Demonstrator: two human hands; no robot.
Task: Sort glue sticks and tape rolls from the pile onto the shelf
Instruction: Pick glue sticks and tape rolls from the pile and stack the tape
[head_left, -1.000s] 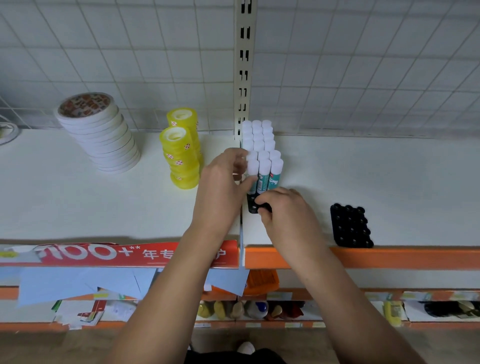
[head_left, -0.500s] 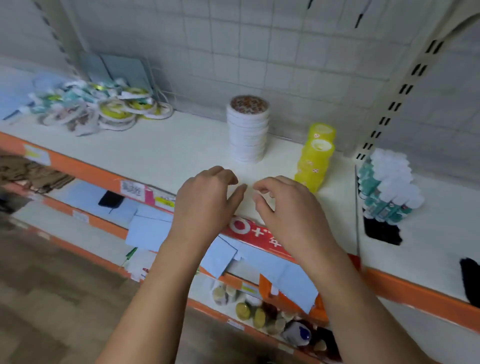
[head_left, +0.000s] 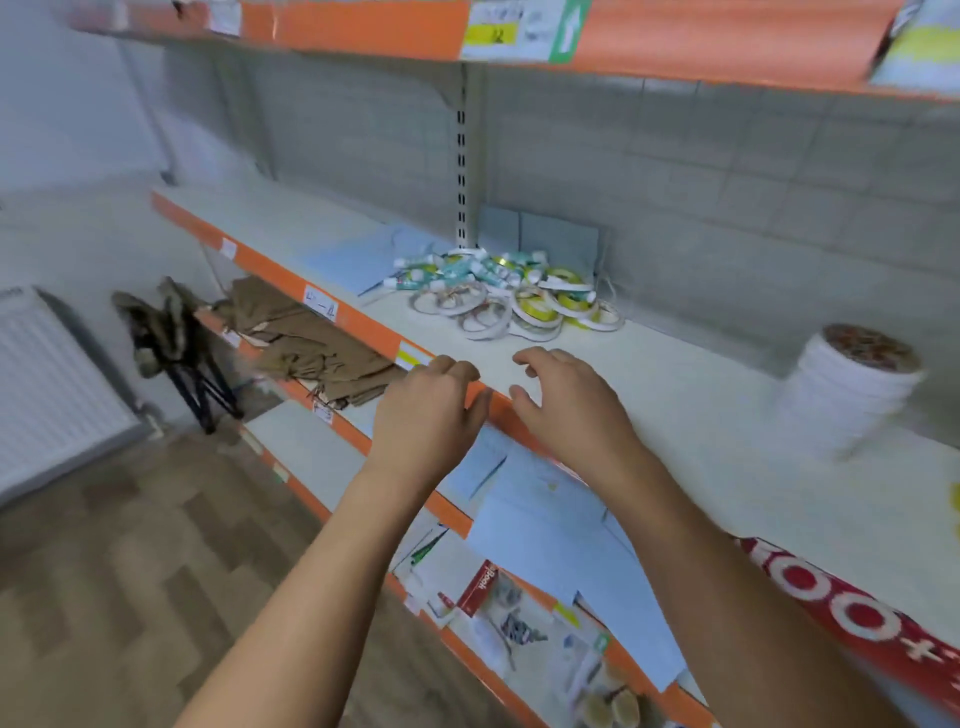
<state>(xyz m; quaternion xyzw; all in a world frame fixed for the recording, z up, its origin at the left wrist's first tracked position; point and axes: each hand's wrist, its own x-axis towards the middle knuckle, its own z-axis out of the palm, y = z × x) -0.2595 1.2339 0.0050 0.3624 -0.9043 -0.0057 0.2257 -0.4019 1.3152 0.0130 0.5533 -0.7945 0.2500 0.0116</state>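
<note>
Now at the front edge of the shelf (head_left: 675, 400), with left hand (head_left: 431, 410) and right hand (head_left: 566, 405) side by side, close but not touching. Nothing held in either; fingers loosely curled, palms down. Farther back on the same shelf, against the wall: pile (head_left: 498, 291) of jumbled glue sticks (head_left: 415, 283) and tape rolls (head_left: 485, 322), well apart from both hands. Off to the right, blurred: upright stack (head_left: 852, 400) of white rolls. Down on a lower shelf to the left: brown cloth (head_left: 306, 343).

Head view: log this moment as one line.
left hand: empty, open | right hand: empty, open | pile: on shelf, untouched
</note>
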